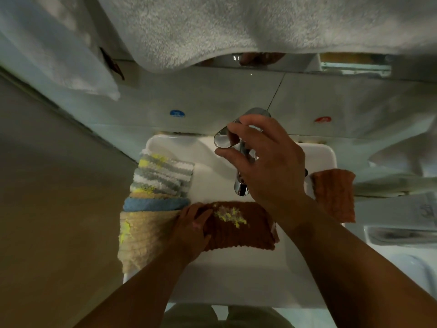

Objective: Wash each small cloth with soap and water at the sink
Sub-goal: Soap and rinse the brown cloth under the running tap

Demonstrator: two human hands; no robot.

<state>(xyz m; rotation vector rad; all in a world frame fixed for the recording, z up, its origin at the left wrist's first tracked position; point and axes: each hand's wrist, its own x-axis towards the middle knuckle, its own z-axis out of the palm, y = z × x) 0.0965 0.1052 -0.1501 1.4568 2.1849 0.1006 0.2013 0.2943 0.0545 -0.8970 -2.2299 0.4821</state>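
Note:
A brown cloth [241, 228] with a yellow stain lies across the white sink [236, 280] under the chrome tap spout [240, 189]. My left hand [192, 229] grips the cloth's left end. My right hand [264, 159] is above the tap, its fingers and thumb pinching the chrome lever handle [223, 138]. On the sink's left rim lies a pile of cloths: a grey, white and yellow striped one [163, 176], a blue one [153, 204] and a beige one [142, 235] with a yellow stain. An orange cloth [333, 195] hangs on the right rim.
A large white towel [212, 27] hangs overhead at the top, with another white towel [54, 50] at the left. The tiled wall behind the tap bears a blue sticker [177, 113] and a red sticker [322, 119]. A white fixture [402, 237] stands at the right.

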